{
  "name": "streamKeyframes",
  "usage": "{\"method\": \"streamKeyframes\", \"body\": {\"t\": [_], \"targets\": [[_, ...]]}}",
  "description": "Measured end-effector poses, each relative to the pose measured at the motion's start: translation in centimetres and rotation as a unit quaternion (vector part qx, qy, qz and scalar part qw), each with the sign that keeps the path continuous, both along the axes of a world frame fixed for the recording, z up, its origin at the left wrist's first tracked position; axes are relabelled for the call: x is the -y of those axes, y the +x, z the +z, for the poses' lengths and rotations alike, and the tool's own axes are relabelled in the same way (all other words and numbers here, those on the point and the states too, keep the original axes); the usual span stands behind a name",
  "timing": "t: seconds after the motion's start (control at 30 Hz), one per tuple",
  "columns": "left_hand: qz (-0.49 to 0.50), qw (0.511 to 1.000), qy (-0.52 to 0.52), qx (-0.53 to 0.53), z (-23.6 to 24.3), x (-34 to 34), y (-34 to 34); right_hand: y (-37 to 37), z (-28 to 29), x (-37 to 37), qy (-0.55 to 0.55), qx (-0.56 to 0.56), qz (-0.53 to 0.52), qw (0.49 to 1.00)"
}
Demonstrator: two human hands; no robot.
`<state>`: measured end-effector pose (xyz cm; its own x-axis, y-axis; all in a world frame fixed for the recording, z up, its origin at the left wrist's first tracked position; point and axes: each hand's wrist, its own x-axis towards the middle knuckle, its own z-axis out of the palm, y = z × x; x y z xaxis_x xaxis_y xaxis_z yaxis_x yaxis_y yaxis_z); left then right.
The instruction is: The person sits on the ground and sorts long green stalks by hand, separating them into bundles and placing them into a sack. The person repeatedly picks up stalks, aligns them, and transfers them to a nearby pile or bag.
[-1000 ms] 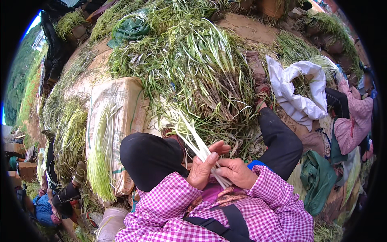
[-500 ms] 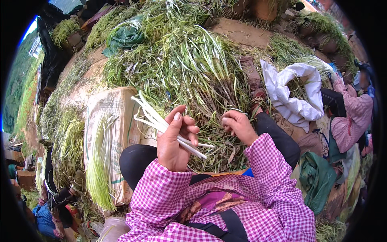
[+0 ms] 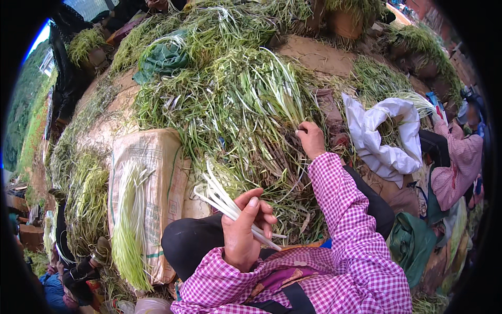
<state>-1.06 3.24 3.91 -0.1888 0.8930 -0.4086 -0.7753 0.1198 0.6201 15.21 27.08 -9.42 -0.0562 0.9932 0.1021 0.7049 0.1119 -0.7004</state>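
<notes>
My left hand (image 3: 246, 227) is closed round a small bunch of peeled white stalks (image 3: 222, 203), like garlic chives, slanting across the palm. Out over the large heap, my right hand (image 3: 312, 140) has its fingers curled at the dark lower ends of some long green-and-white stalks (image 3: 280, 86). Those stalks lie on top of the heap, and the fingertips are partly hidden. Left of my knee, a neat bundle of cleaned pale stalks (image 3: 130, 225) rests on a woven sack (image 3: 167, 157).
Loose green trimmings (image 3: 209, 99) spread round the heap. A white sack (image 3: 384, 136) stands open at the right, near a seated person in a pink checked top (image 3: 457, 154). A green cloth bag (image 3: 410, 235) lies by my right knee, another green bundle (image 3: 162, 57) farther off.
My right hand has reached forward from beside the left hand to the stalks on the heap. My left hand has dropped lower and slightly right, still holding its bunch.
</notes>
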Motion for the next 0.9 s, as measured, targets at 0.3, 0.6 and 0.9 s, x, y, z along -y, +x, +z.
{"method": "streamKeyframes", "body": {"t": [0.3,0.6,0.9], "targets": [[0.000,1.000,0.013,-0.011,-0.1,0.2,0.2,0.1,7.5,3.2,-0.095,-0.386,0.017,0.917],[-0.033,0.999,-0.005,-0.021,-0.8,0.3,0.7,3.1,11.9,8.4,-0.040,-0.524,0.052,0.849],[-0.049,0.994,-0.028,-0.090,-1.9,0.1,1.5,3.6,8.6,17.5,-0.256,-0.458,0.144,0.839]]}}
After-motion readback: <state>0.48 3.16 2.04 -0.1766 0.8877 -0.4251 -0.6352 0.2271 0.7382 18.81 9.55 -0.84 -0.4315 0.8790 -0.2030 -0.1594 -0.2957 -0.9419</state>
